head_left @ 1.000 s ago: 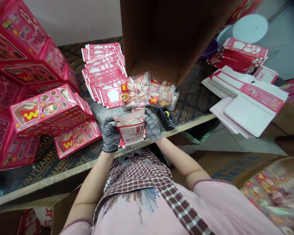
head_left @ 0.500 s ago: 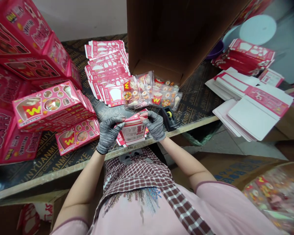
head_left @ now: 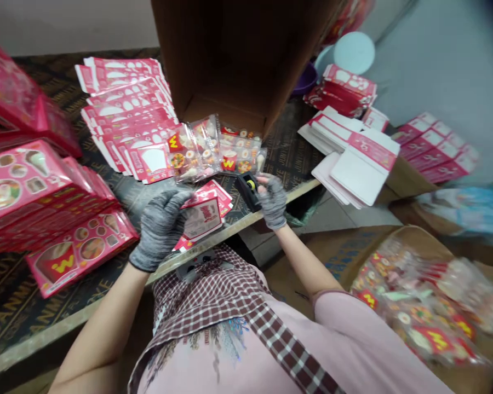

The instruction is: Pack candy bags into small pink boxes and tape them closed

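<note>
My left hand, in a grey knit glove with bare fingertips, grips the left end of a small pink-and-white printed box at the table's front edge. Under and behind that box lies another pink card piece. At the black tape dispenser with its yellow core, my right hand, gloved the same way, has its fingers bent and drawn together. Whatever is between those fingertips is too small to make out. Clear packets of candy lie just behind the box.
Flat pink cartons are fanned out at the back left. Filled window boxes are stacked on the left. A large open cardboard box stands at the back. White-and-pink card sheets overhang the table's right end. Bagged candy fills a carton below right.
My right hand has left the small box and moved right to the tape dispenser. My left hand keeps the box, now tilted. The view has swung to the right.
</note>
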Motion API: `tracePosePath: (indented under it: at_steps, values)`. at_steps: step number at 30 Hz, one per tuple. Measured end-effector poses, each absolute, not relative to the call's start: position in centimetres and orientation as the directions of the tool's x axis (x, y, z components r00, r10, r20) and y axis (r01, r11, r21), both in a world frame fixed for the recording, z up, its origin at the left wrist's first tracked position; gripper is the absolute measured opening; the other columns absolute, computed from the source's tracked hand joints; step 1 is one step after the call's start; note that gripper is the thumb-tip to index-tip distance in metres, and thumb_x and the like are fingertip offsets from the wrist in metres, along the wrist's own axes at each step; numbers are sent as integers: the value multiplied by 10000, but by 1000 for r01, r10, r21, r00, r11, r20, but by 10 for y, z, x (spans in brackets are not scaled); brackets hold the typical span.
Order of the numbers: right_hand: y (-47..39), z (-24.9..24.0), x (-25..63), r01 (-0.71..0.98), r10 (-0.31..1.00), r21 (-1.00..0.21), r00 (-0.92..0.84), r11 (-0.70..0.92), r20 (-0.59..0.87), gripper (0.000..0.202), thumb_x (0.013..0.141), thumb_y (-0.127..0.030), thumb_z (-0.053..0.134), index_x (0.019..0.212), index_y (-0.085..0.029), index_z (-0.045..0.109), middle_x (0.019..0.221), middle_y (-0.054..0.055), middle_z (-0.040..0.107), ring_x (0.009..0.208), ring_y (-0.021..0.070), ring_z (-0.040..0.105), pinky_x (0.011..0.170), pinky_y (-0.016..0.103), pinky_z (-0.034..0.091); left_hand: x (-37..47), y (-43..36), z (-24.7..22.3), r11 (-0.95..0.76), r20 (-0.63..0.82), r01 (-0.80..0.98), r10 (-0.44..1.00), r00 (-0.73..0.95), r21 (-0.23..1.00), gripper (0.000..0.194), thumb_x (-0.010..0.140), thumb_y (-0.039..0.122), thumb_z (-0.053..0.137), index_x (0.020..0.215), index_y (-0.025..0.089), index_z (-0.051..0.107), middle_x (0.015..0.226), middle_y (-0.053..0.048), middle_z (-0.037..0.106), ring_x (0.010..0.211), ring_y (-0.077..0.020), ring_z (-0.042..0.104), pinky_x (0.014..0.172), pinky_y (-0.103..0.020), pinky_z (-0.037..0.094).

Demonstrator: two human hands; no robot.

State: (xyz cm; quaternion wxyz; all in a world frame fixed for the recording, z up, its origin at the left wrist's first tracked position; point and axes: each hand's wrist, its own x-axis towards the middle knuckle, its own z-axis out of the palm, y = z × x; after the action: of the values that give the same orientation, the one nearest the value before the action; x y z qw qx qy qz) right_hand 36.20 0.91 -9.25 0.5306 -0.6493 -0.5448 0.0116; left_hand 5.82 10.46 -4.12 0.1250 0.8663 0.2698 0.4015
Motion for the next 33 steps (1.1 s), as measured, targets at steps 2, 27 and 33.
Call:
tracePosePath:
  at_steps: [2, 27, 33]
  values:
    - [-6, -110, 401, 693, 678, -716, 563, -76, 473, 251, 935, -428, 576, 983, -234, 728, 1100, 125, 724, 1156, 294, 646, 1126, 513, 467, 65, 102, -44, -829, 649, 365, 558, 517, 423, 380, 893, 220, 591, 1248, 265, 721, 1136, -93, 748, 1003, -286, 711, 882, -428, 576]
    - [-37, -181, 406, 243, 631, -921, 776, -306, -5, 169, 653, -311, 726, 584, -215, 606, 747, 42, 687, 784, 211, 598, 933, 399, 508, 112, 83, -66, -787, 544, 497, 614, 572, 365, 337, 1002, 321, 492, 1192, 183, 734, 1151, -161, 744, 1041, -323, 687, 913, -473, 501]
    - [-35, -167, 395, 184, 544, -942, 839, -281, 1, 313, 751, -466, 663, 603, -222, 536, 638, -7, 557, 663, 157, 502, 742, 324, 470, 116, 80, -72, -818, 614, 507, 552, 564, 271, 302, 984, 267, 505, 1187, 198, 718, 1146, -143, 748, 1007, -306, 693, 881, -451, 508]
